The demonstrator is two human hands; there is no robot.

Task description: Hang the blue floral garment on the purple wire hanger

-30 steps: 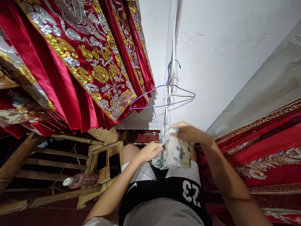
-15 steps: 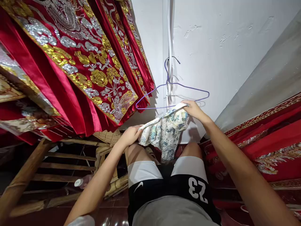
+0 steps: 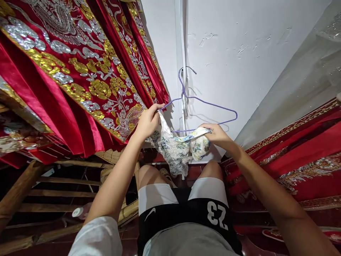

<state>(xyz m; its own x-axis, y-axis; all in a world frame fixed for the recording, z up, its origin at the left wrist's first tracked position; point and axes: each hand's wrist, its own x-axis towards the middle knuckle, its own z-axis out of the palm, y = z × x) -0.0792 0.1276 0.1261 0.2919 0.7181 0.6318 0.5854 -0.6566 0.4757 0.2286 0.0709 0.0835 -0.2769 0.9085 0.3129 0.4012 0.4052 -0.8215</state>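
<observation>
A purple wire hanger hangs at the white wall in the middle of the head view. Below its bottom bar drapes a white floral top with blue and green print. My left hand is closed at the hanger's left end, pinching the top's left edge there; the hanger's left corner is hidden by hand and cloth. With fingers closed, my right hand grips the other end of the top's upper edge, just under the bar's right part.
Red garments with gold and silver sequins hang at the left. More red embroidered cloth is on the right, beneath clear plastic. A bamboo chair and a bottle with a white cap are lower left.
My left hand has risen with its end of the top, up to the hanger's left end. The right hand still holds its end, slightly lower in view.
</observation>
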